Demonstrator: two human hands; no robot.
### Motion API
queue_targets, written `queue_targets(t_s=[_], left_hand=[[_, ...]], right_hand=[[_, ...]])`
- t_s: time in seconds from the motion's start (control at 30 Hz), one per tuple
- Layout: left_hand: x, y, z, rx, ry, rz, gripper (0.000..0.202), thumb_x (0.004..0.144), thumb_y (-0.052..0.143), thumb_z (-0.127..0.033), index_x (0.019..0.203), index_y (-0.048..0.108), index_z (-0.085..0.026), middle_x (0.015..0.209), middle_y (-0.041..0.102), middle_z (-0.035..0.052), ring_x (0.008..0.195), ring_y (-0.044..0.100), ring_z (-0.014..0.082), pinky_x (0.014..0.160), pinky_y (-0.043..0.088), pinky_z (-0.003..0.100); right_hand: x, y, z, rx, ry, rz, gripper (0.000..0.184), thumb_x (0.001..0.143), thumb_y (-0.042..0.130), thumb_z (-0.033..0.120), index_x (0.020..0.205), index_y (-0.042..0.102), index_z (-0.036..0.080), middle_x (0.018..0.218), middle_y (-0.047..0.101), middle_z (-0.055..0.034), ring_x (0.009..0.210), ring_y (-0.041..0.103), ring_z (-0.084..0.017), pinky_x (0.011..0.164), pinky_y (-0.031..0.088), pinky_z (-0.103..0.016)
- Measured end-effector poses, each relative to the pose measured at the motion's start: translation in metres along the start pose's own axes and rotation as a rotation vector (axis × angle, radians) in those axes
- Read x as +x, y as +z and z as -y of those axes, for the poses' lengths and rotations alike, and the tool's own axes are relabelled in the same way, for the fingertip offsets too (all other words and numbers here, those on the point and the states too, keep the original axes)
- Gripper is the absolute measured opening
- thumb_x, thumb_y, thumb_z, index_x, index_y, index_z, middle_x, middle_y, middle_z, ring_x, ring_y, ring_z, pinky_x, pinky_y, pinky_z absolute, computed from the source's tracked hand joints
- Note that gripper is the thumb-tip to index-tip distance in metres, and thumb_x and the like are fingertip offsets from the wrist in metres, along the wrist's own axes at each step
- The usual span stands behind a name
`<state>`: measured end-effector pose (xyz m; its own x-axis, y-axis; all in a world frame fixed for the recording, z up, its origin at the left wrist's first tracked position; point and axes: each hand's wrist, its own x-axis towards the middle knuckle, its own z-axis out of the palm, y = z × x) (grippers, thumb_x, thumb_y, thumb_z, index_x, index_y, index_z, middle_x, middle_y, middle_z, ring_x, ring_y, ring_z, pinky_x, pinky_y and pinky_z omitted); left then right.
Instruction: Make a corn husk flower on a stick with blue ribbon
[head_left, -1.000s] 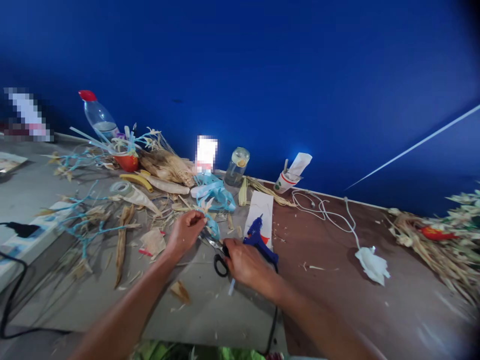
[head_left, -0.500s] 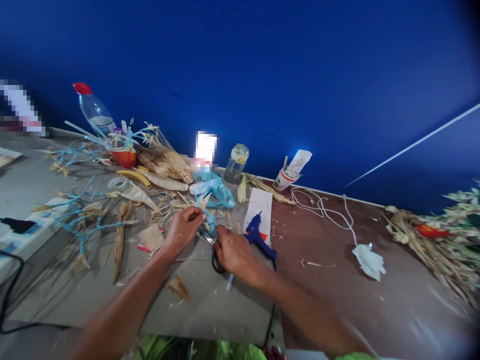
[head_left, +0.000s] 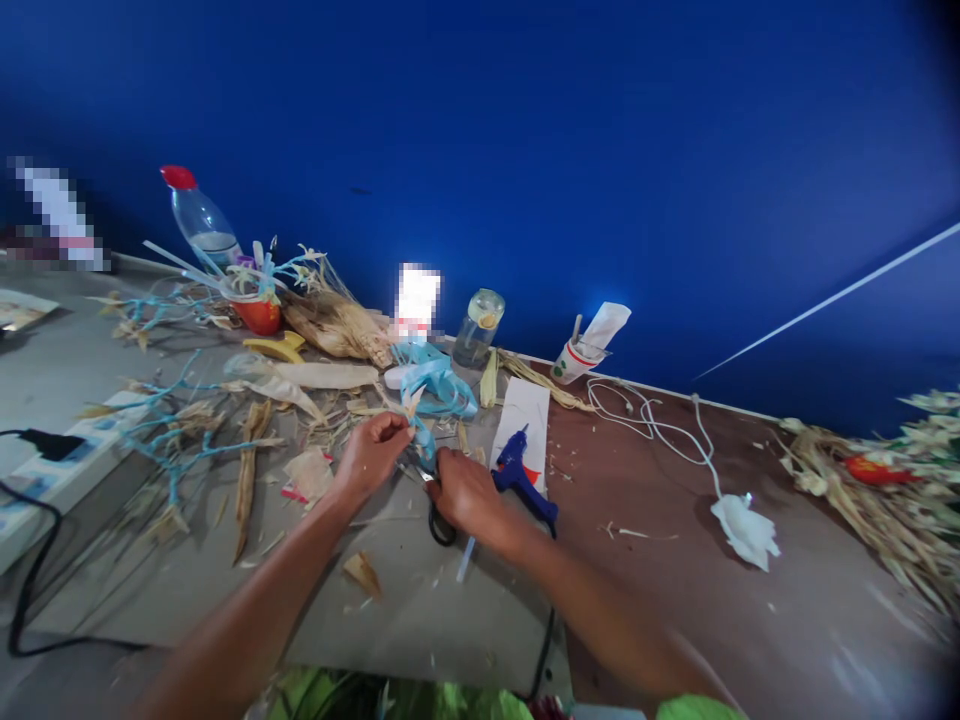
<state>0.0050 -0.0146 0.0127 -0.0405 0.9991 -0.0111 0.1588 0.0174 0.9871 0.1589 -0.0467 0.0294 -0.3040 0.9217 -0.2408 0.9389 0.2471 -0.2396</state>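
Note:
My left hand point(head_left: 370, 456) is closed in a pinch on a small dried husk flower wrapped with light blue ribbon point(head_left: 418, 428). My right hand point(head_left: 465, 493) is closed on black-handled scissors point(head_left: 439, 520), whose blades point at the ribbon beside my left fingers. Both hands meet over a grey board point(head_left: 420, 610) on the table. A blue glue gun point(head_left: 521, 478) lies just right of my right hand, resting partly on a white paper point(head_left: 525, 415).
Dried corn husks, blue-wrapped twigs point(head_left: 180, 440), a tape roll, a red cup point(head_left: 257, 312), a red-capped bottle point(head_left: 199, 220) and a glass jar point(head_left: 480, 328) crowd the far left. A paper cup point(head_left: 574, 362), white cable point(head_left: 660, 420) and husk pile point(head_left: 885, 490) lie to the right.
My right hand with the scissors has moved left and forward, from beside the glue gun to right next to my left hand and the ribbon. My left hand has barely moved.

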Motion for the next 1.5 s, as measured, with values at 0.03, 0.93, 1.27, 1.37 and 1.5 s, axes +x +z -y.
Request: queue_targets(t_s=[0.03,0.93,1.27,1.37,1.5], left_hand=[[0.0,0.0,0.0,-0.001,-0.001,0.001,0.015,0.068,0.06,-0.031,0.064,0.058,-0.016,0.051,0.048,-0.0054,0.045,0.037,0.0079,0.045,0.027,0.021],[0.0,0.003,0.004,-0.041,-0.057,0.014,0.017,0.067,0.061,-0.032,0.067,0.059,-0.015,0.052,0.048,-0.0045,0.045,0.037,0.0078,0.044,0.024,0.021],[-0.001,0.001,0.001,-0.056,-0.09,0.009,0.018,0.065,0.063,-0.033,0.066,0.059,-0.016,0.051,0.049,-0.0045,0.044,0.037,0.0083,0.043,0.025,0.021],[0.0,-0.001,0.001,-0.056,-0.075,-0.002,0.017,0.065,0.063,-0.032,0.066,0.059,-0.016,0.051,0.049,-0.0047,0.044,0.037,0.0078,0.042,0.025,0.021],[0.0,-0.001,-0.001,-0.068,-0.082,-0.001,0.015,0.065,0.062,-0.031,0.065,0.058,-0.017,0.051,0.048,-0.0053,0.044,0.036,0.0075,0.042,0.024,0.021]], right_hand=[[0.003,0.001,-0.002,0.035,0.006,0.01,0.035,0.081,0.05,0.029,0.112,0.046,0.014,0.098,0.063,-0.0116,0.089,0.062,-0.023,0.07,0.043,-0.029],[-0.063,-0.018,-0.002,-0.115,-0.049,0.209,0.065,0.081,0.051,0.028,0.139,0.026,0.011,0.084,0.07,-0.0129,0.076,0.067,-0.027,0.061,0.047,-0.032],[-0.065,-0.011,0.006,-0.228,-0.037,0.152,0.056,0.079,0.035,0.002,0.133,0.037,0.017,0.094,0.067,-0.0135,0.075,0.067,-0.025,0.057,0.048,-0.03],[-0.056,-0.02,-0.014,-0.275,-0.047,0.121,0.052,0.08,0.037,0.003,0.131,0.036,0.015,0.089,0.067,-0.0127,0.074,0.066,-0.024,0.058,0.048,-0.029],[-0.044,-0.04,-0.04,-0.342,0.103,-0.024,0.037,0.087,0.034,0.01,0.123,0.043,0.019,0.099,0.062,-0.0138,0.079,0.065,-0.022,0.065,0.047,-0.028]])
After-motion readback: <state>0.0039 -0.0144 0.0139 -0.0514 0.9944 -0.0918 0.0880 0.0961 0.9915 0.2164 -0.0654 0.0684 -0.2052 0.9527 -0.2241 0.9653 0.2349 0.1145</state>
